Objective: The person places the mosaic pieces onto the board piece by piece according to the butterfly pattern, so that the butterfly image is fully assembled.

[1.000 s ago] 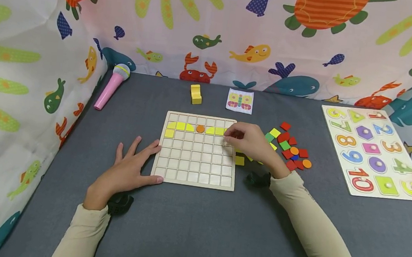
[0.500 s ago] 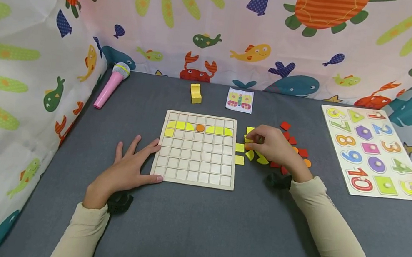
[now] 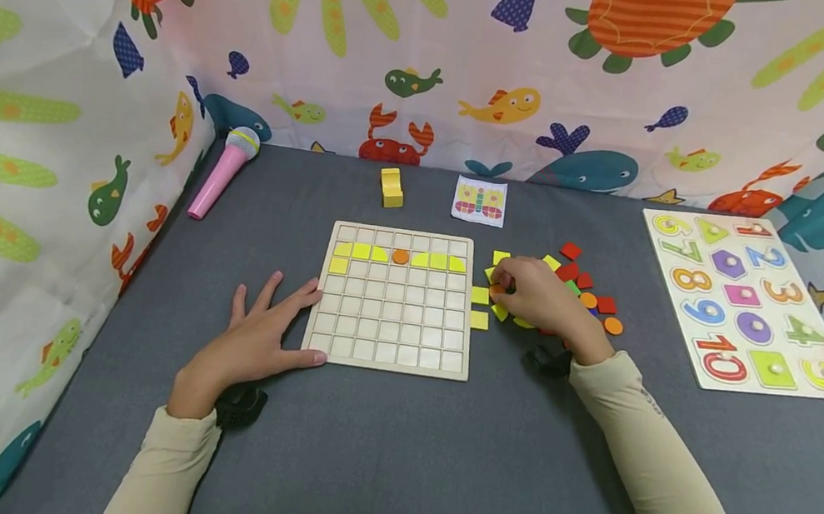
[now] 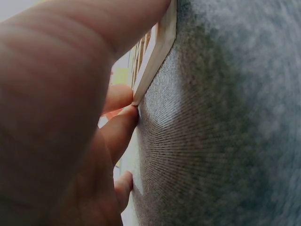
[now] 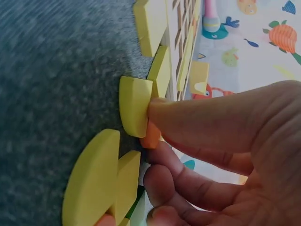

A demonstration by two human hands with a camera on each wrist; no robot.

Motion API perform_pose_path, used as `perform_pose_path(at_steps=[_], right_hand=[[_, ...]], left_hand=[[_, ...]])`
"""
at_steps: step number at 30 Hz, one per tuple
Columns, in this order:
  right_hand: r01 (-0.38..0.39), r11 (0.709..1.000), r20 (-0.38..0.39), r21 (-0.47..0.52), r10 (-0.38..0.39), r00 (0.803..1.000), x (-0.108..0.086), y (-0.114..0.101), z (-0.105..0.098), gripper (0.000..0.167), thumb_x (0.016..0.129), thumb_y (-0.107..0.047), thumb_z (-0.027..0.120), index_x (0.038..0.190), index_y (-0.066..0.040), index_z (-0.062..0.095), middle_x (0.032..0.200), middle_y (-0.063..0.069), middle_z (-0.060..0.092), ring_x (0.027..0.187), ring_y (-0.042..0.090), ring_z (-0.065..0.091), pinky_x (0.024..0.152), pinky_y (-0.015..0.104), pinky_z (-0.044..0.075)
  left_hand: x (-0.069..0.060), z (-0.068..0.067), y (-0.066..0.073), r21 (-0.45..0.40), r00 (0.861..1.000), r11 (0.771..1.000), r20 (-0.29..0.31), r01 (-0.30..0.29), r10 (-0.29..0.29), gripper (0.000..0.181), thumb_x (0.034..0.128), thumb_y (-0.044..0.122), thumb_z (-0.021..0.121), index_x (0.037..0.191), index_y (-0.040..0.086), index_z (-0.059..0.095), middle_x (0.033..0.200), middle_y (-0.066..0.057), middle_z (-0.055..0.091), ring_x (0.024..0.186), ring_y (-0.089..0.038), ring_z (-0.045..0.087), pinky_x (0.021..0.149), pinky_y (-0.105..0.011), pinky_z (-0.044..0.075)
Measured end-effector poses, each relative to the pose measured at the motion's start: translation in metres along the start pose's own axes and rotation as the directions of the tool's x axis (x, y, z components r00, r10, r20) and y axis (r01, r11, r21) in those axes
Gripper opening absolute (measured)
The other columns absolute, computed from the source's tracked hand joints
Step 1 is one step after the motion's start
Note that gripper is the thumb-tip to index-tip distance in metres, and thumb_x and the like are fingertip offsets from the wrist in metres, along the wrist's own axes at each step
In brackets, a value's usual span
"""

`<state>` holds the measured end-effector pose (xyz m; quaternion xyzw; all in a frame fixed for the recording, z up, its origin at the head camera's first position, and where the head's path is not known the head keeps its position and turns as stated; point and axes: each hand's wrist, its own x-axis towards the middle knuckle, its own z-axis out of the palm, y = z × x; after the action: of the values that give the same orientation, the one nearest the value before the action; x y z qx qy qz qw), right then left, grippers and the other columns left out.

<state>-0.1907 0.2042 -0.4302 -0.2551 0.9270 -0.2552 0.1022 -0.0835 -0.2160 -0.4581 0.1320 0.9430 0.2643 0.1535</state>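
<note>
My left hand (image 3: 251,349) rests with spread, straight fingers against the left edge of a wooden grid board (image 3: 395,331), its thumb at the lower-left corner. Yellow tiles (image 3: 361,252) and an orange disc (image 3: 400,257) lie in the board's second row, and one yellow tile (image 3: 338,265) lies below. Just right of the board, my right hand (image 3: 543,298) is over the loose pieces. Its thumb and index finger pinch a small orange piece (image 5: 151,135), partly hidden. A yellow curved-edge tile (image 5: 135,107) lies right beside the thumb tip.
Loose red tiles (image 3: 570,251), yellow squares (image 3: 478,320) and other pieces lie right of the board. Behind it are a butterfly pattern card (image 3: 480,203), yellow blocks (image 3: 392,188) and a pink toy microphone (image 3: 223,174). A number puzzle board (image 3: 753,310) lies far right.
My right hand has left the right end of the board's second row and moved right to the loose pieces. A yellow tile now shows at that end. My left hand has stayed put.
</note>
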Motion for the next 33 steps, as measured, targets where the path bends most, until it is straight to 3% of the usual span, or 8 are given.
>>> perform_pose_path(at_steps=[9, 19, 33], right_hand=[[-0.026, 0.994, 0.004, 0.105, 0.026, 1.000, 0.003, -0.001, -0.004, 0.006, 0.098, -0.006, 0.078, 0.098, -0.001, 0.073, 0.087, 0.005, 0.069, 0.077, 0.023, 0.059, 0.069, 0.037, 0.051], [-0.035, 0.970, -0.004, 0.241, 0.037, 0.999, 0.030, -0.024, 0.008, 0.006, 0.100, -0.010, 0.076, 0.098, -0.006, 0.072, 0.087, 0.006, 0.066, 0.081, 0.025, 0.057, 0.069, 0.037, 0.046], [0.091, 0.949, 0.036, 0.302, -0.106, 0.994, 0.081, -0.077, 0.038, 0.005, 0.098, -0.007, 0.076, 0.097, -0.004, 0.072, 0.086, 0.004, 0.069, 0.078, 0.021, 0.057, 0.073, 0.033, 0.046]], left_hand=[[0.001, 0.000, 0.000, 0.009, 1.000, 1.000, 0.013, 0.011, -0.011, 0.101, 0.0897, 0.060, 0.081, 0.168, 0.014, 0.037, 0.177, -0.007, 0.022, 0.162, -0.047, -0.007, 0.116, -0.075, -0.020], [-0.003, -0.001, 0.000, -0.008, 1.000, 1.000, 0.000, 0.000, 0.000, 0.100, 0.0905, 0.062, 0.080, 0.167, 0.013, 0.038, 0.177, -0.009, 0.024, 0.161, -0.049, -0.004, 0.115, -0.076, -0.019], [0.000, -0.001, -0.001, 0.000, 1.000, 1.000, 0.013, 0.012, -0.012, 0.101, 0.0900, 0.060, 0.081, 0.168, 0.014, 0.037, 0.178, -0.006, 0.022, 0.162, -0.046, -0.007, 0.115, -0.075, -0.019]])
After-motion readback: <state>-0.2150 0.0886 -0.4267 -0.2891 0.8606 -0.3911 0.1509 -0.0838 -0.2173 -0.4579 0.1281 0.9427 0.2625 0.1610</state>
